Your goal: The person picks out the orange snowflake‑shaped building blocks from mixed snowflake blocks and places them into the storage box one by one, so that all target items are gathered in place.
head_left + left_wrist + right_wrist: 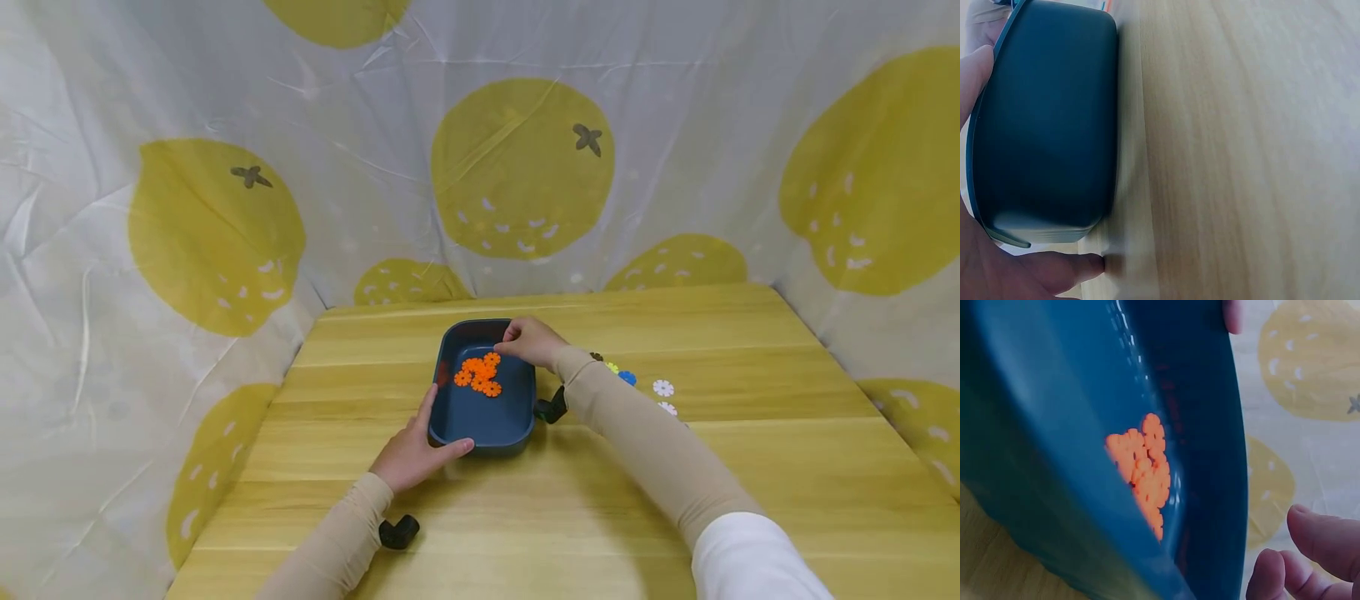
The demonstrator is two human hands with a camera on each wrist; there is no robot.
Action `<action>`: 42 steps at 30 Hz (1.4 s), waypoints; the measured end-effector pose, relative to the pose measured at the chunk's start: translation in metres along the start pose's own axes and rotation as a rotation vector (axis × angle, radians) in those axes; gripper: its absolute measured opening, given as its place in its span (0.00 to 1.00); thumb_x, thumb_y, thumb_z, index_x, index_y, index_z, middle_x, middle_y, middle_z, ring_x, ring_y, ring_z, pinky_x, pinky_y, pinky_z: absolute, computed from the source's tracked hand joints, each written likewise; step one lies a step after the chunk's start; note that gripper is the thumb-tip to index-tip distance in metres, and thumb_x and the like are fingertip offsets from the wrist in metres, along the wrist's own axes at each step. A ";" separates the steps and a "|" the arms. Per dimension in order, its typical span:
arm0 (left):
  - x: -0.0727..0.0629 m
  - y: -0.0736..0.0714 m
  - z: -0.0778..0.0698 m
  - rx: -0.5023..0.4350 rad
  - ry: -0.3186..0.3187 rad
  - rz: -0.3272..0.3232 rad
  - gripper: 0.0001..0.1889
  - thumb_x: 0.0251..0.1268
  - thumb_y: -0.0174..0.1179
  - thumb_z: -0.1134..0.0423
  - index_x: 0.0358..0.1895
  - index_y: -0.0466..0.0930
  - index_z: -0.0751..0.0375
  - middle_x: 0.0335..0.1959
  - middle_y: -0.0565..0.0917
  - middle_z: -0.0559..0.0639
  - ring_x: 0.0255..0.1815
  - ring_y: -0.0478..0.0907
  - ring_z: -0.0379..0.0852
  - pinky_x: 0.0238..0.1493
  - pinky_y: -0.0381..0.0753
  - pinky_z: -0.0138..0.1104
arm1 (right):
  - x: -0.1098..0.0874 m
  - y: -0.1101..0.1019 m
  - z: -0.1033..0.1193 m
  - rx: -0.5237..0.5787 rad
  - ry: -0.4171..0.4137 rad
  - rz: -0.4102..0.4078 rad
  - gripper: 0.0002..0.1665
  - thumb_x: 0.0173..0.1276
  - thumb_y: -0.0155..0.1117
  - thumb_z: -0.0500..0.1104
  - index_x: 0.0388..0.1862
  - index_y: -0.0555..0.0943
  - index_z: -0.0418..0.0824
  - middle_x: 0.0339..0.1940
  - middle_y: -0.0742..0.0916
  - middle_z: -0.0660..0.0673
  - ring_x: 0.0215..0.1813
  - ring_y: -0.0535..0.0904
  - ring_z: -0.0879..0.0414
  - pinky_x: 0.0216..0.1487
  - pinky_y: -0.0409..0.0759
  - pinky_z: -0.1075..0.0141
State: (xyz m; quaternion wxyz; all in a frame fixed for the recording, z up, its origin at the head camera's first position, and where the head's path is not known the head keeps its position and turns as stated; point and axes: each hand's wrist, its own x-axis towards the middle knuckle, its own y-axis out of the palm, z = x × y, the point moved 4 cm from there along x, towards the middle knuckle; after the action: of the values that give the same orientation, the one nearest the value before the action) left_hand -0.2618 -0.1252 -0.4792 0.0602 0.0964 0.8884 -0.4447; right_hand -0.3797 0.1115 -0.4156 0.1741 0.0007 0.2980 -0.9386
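Note:
A dark blue-grey rectangular box (491,429) stands on the table, with a pile of orange flower-shaped plastic discs (480,375) on its floor. My left hand (411,450) rests at the near left corner, fingers along the left wall and thumb stretched by the near rim. In the left wrist view, the box's outer wall (1047,119) fills the space beside the fingers. Over the far right rim, my right hand (531,342) hangs with fingers loosely bent. The right wrist view shows its fingertips (1269,569) with no disc visible between them.
Right of the box, partly behind the right forearm, lie white discs (663,388), a blue disc (627,378), a yellow one (612,367) and a dark one (596,356). A lemon-patterned curtain (660,167) surrounds the wooden table (750,375).

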 end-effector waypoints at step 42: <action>0.006 -0.001 0.001 0.012 0.016 0.019 0.63 0.52 0.63 0.22 0.83 0.32 0.35 0.78 0.63 0.68 0.67 0.75 0.71 0.62 0.77 0.61 | -0.133 -0.056 -0.120 -0.037 0.129 0.077 0.17 0.71 0.69 0.48 0.46 0.76 0.37 0.42 0.82 0.43 0.40 0.78 0.52 0.40 0.76 0.62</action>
State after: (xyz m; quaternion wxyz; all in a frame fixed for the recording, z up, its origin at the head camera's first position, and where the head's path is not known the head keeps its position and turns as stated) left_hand -0.2674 -0.1261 -0.4805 0.0568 0.1088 0.8852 -0.4487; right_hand -0.2854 0.2643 -0.4691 0.1903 0.0696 0.3258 -0.9235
